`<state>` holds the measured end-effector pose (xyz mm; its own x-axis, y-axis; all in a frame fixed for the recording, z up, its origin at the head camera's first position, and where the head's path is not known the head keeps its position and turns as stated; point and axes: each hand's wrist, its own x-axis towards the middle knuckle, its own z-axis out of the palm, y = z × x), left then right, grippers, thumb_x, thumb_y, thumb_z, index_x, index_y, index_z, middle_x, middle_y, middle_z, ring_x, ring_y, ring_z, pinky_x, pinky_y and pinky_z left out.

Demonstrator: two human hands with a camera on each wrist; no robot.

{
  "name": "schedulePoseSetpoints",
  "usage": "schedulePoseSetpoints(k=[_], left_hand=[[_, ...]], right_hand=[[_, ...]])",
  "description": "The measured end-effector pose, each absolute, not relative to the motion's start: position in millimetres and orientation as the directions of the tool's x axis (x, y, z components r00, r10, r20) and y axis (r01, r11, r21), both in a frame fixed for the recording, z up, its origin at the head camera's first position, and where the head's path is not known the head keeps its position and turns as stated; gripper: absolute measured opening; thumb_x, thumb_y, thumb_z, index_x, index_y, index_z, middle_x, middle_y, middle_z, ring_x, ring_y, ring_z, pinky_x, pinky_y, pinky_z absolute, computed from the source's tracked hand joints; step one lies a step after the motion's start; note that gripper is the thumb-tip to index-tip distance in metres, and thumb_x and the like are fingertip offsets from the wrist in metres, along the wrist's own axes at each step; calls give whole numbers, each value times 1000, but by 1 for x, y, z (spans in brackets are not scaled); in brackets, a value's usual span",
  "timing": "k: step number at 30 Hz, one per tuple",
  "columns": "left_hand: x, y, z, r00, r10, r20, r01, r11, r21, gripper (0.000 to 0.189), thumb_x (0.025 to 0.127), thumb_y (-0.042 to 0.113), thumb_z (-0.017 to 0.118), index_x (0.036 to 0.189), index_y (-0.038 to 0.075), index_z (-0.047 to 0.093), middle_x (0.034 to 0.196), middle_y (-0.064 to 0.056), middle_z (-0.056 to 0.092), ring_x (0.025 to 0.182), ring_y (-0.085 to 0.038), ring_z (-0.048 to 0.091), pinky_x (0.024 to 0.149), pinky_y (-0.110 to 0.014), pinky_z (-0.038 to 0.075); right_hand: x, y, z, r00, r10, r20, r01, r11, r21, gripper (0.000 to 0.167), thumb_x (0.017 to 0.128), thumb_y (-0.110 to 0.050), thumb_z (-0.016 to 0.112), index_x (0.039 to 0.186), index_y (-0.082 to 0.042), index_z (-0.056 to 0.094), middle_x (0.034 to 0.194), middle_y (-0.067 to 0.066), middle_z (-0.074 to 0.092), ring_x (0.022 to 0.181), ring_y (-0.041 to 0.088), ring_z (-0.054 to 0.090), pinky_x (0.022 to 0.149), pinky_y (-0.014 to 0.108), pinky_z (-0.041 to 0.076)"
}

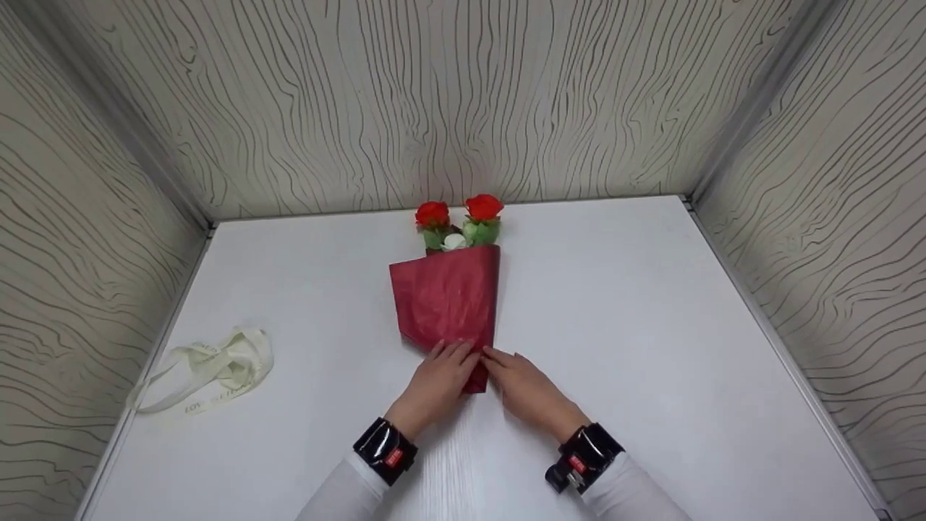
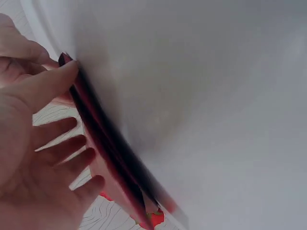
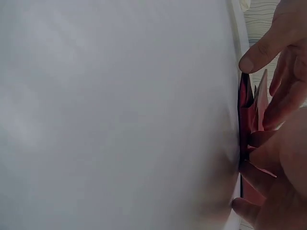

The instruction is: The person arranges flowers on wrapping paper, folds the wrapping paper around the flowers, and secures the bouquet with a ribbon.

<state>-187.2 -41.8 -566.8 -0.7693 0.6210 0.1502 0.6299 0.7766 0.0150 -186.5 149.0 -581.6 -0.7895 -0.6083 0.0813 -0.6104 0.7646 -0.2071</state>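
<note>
A bouquet of artificial flowers lies on the white table, wrapped in dark red paper (image 1: 448, 297). Two red roses (image 1: 483, 207) and a small white flower (image 1: 454, 242) show above the wrap's far edge. My left hand (image 1: 438, 380) rests with extended fingers on the narrow lower part; its thumb (image 2: 62, 79) touches the bottom end in the left wrist view. From the right, my right hand (image 1: 528, 387) touches the paper's side edge with its fingertips. The right wrist view shows these fingers (image 3: 254, 175) against the folded paper edge (image 3: 245, 120). Its thumb's contact is unclear.
A loosely bundled cream ribbon (image 1: 231, 362) with printed lettering lies at the table's left side. Patterned panels (image 1: 463, 108) enclose the white table (image 1: 615, 311) at the back and both sides. Black bands (image 1: 589, 456) circle both wrists.
</note>
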Motion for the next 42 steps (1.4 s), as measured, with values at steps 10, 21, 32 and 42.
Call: schedulePoseSetpoints(k=[10,21,32,42], left_hand=[[-186,-45,-572,-740,661,126,669,743,29,47,74,20,72,119,17,58,117,0,57,115,-18,45,96,-46,31],[-168,-46,-565,-671,736,83,740,660,133,44,68,27,77,110,22,65,110,5,60,107,-13,50,94,-43,34],[-165,-42,-564,-698,706,119,711,703,2,32,64,42,76,89,23,71,94,5,62,91,-15,53,89,-44,36],[-165,-44,-564,-751,650,115,659,750,56,37,64,46,75,90,20,70,86,4,61,83,-18,55,86,-45,38]], right_hand=[[-179,147,-576,-758,-644,99,-651,744,-149,36,89,-7,46,124,-3,51,129,9,46,117,21,43,94,33,36],[-161,145,-554,-764,-645,-18,-627,748,-218,29,86,-6,50,112,-10,62,110,5,58,101,20,54,84,34,44],[-194,151,-567,-816,-573,77,-574,789,-220,44,88,-21,53,131,-13,45,137,8,35,125,22,33,95,48,32],[-198,147,-580,-818,-570,83,-575,802,-160,52,86,-36,55,133,-16,43,136,9,35,126,22,30,94,55,28]])
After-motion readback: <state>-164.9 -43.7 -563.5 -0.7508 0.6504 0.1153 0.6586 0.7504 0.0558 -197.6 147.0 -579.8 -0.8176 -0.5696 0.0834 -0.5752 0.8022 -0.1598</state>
